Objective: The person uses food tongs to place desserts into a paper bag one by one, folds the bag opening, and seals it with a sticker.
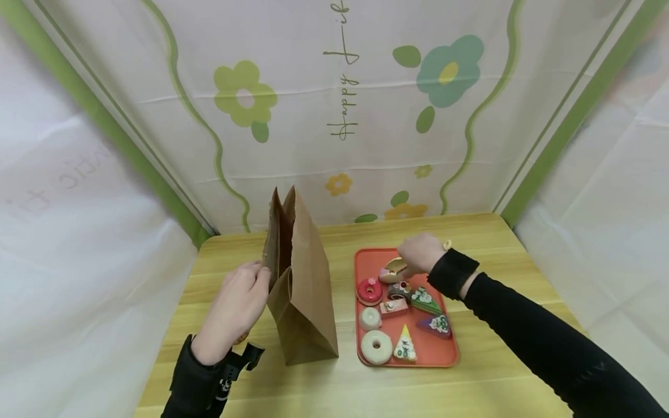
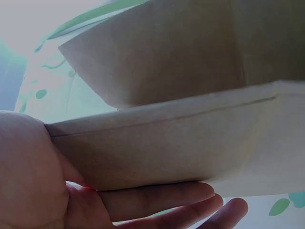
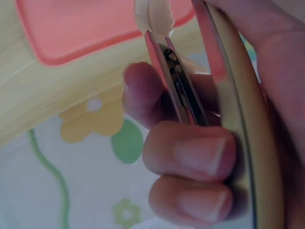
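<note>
My left hand [image 1: 240, 299] pinches the near left rim of a brown paper bag [image 1: 313, 296] that stands upright with its top spread apart. In the left wrist view the fingers [image 2: 157, 200] lie along the outside of the bag wall [image 2: 152, 148]. Over the far part of a coral tray [image 1: 360, 334], my right hand [image 1: 422, 253] grips a pair of tongs. Shiny gold arms and pale scalloped tips mark the tongs [image 3: 252, 143] in the right wrist view. Whether anything sits between the tips is hard to see.
On the tray lie a pink donut [image 1: 370, 291], a white donut [image 1: 376, 348], a small round white cake [image 1: 370, 319], a pink cake [image 1: 394, 308] and several cake slices, including a yellow-tipped one [image 1: 405, 345]. A printed white cloth [image 1: 292, 157] hangs behind the wooden table [image 1: 292, 395].
</note>
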The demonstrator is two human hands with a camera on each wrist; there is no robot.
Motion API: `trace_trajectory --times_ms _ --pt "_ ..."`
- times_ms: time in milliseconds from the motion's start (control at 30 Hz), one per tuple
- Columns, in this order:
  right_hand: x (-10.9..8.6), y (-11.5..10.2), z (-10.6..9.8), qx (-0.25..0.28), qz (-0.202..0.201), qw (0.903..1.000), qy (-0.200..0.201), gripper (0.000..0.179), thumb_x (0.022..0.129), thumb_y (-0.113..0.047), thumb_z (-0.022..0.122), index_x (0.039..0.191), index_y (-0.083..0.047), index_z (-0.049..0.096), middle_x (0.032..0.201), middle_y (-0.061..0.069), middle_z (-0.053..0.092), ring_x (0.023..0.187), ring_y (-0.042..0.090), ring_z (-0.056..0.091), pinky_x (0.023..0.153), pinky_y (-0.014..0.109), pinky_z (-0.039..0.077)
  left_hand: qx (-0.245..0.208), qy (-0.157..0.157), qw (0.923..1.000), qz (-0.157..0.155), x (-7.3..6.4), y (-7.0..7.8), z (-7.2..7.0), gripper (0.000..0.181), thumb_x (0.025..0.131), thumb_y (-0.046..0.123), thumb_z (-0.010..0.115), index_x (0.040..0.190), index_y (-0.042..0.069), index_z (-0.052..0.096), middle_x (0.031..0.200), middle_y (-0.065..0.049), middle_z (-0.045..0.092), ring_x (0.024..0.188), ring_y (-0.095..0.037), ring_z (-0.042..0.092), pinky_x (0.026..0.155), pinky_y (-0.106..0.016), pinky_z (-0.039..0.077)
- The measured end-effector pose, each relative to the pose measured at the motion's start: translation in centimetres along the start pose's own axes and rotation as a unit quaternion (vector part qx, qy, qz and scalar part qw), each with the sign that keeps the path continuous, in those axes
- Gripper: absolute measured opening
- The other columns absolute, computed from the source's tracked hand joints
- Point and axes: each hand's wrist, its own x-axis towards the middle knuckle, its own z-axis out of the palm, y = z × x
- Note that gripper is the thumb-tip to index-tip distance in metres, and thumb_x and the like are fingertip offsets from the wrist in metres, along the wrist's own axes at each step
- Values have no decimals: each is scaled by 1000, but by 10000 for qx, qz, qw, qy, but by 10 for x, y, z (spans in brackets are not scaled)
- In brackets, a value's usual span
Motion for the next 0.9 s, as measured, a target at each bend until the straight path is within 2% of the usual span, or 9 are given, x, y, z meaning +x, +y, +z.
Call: trace_trajectory --times_ms 67,200,300,433,567,667,800,900 --pt "2 -4 3 -300 -91 9994 166 56 72 -46 86 55 -15 42 55 -4 31 51 11 28 47 30 29 8 5 10000 2 0 -1 0 38 106 15 33 70 9 43 73 -11 41 62 -22 39 62 -36 34" --pt "-1 -4 6 -369 -215 9973 594 59 68 -45 88 55 -16 38 54 -5 28 51 10 26 48 28 28 -36 20 10000 43 -1 -3 -1 38 106 14 33 69 9 43 73 -11 41 62 -22 39 63 -36 33" --pt "-4 -3 9 -192 -218 9966 767 63 68 -48 88 55 -18 34 55 -6 23 51 10 24 48 28 25 -58 31 10000 55 -2 -5 -2 38 106 15 33 70 9 43 74 -11 42 63 -22 39 64 -37 34" --pt "-6 1 20 58 -188 9964 827 54 70 -49 86 57 -17 45 54 -6 34 50 9 31 49 27 29 -55 50 9999 75 -3 -7 -2 38 106 15 33 71 9 48 82 -12 50 68 -23 43 68 -39 35" --pt "-12 6 35 359 -256 9933 1065 42 74 -45 84 60 -19 55 54 -7 43 49 9 39 49 26 33 -67 51 9999 61 -3 -9 -2 39 106 16 32 71 9 48 87 -12 53 71 -24 45 70 -39 36" --pt "-17 8 46 598 -148 9910 1192 39 76 -45 83 61 -21 56 54 -8 41 48 9 38 47 26 30 -78 47 10000 8 -3 -10 -2 40 106 16 32 70 8 46 78 -11 46 67 -23 43 66 -38 36" --pt "-25 7 57 982 250 9883 1140 38 80 -46 79 64 -19 58 50 -6 36 44 9 34 45 26 24 -107 56 9999 -31 -3 -12 -2 39 106 15 33 70 7 46 72 -10 42 62 -22 40 61 -35 35" --pt "-31 5 63 1239 592 9846 1084 35 84 -47 75 73 -15 66 50 -4 36 43 10 35 44 26 24 -125 46 9999 -46 -3 -13 -3 39 106 16 33 71 7 46 71 -10 41 61 -22 39 60 -34 34"
